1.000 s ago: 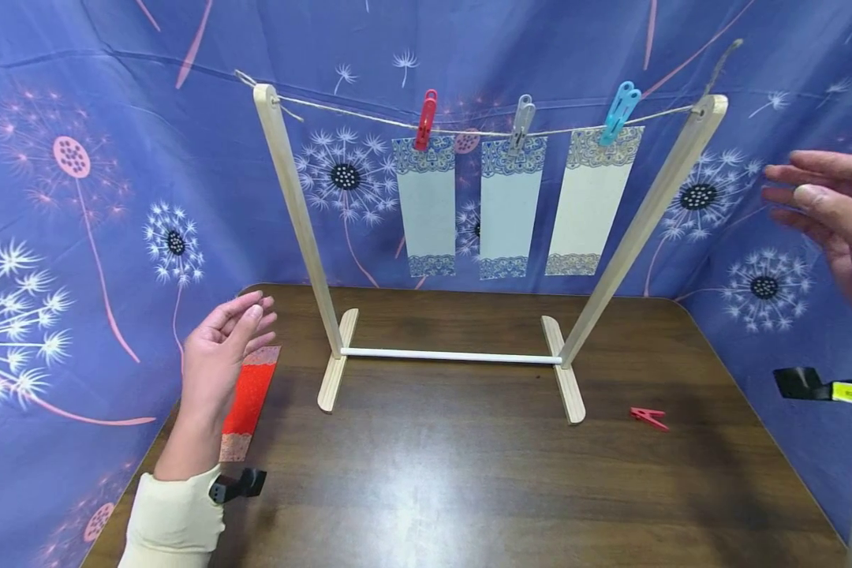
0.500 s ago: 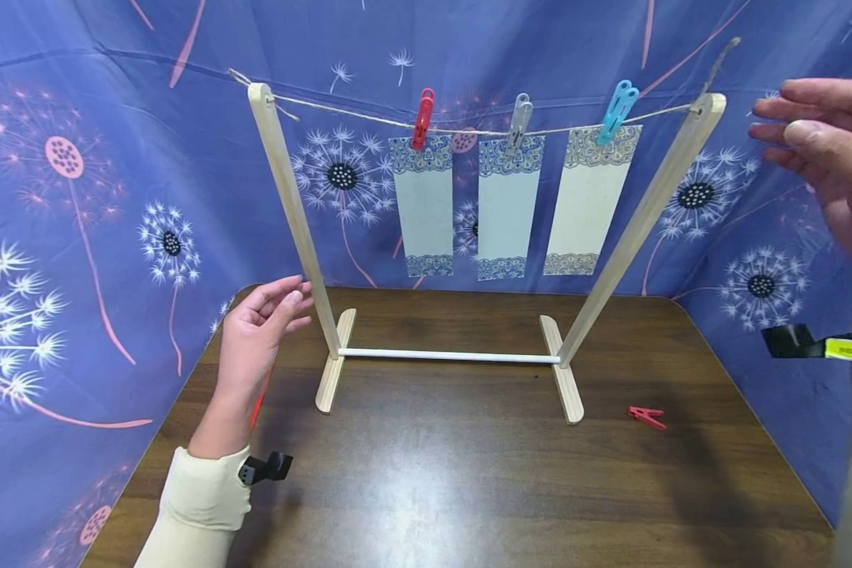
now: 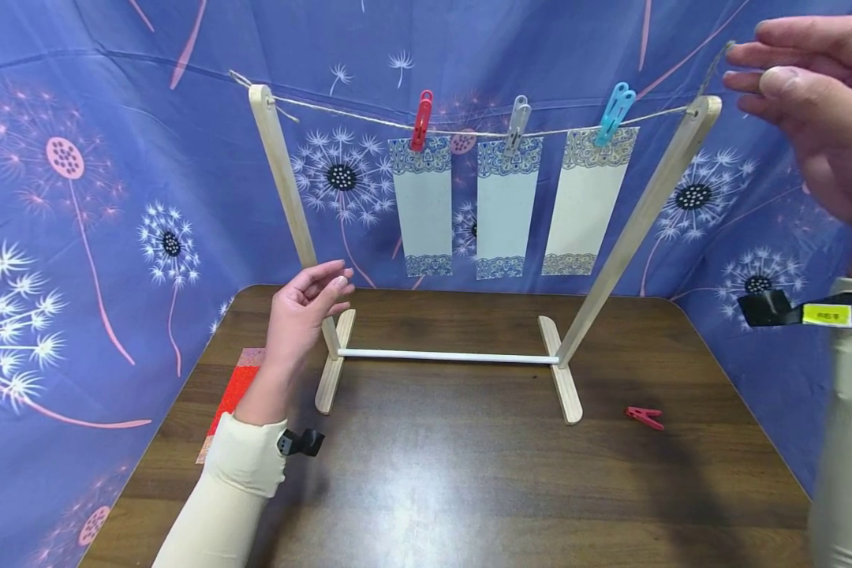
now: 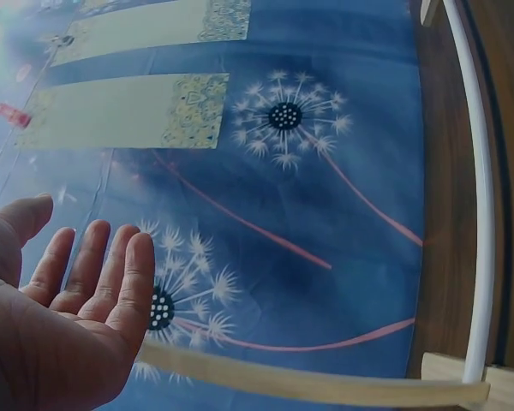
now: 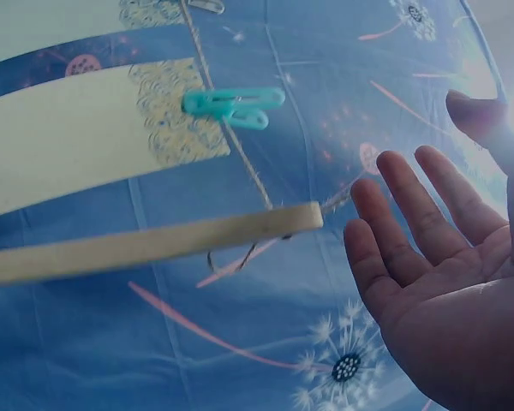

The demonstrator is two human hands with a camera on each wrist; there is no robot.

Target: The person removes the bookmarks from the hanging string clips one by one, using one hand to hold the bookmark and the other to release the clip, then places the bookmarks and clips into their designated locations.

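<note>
My left hand point(image 3: 300, 319) hovers in front of the left post point(image 3: 279, 166) of a wooden drying rack, fingers loosely bent and holding nothing. My right hand point(image 3: 823, 118) is raised beside the top of the right post point(image 3: 642, 225), near the loose end of the string; its palm holds nothing in the right wrist view. Three pale patterned strips hang from the string point(image 3: 351, 113): the left strip point(image 3: 424, 209) by a red clothespin point(image 3: 422, 120), the middle strip point(image 3: 508, 209) by a grey clothespin point(image 3: 517, 125), the right strip point(image 3: 591, 201) by a blue clothespin point(image 3: 614, 113).
A red strip point(image 3: 234, 390) with patterned ends lies on the table's left side, partly behind my left forearm. Another red clothespin point(image 3: 644, 417) lies right of the rack's foot point(image 3: 562, 383). A white rod point(image 3: 447, 356) joins the feet. Blue dandelion-print cloth point(image 3: 206, 166) surrounds the brown table point(image 3: 468, 481).
My left hand has moved right, from above the red strip to before the left post. My right hand has risen and come slightly left towards the right post's top. The hanging strips stay put.
</note>
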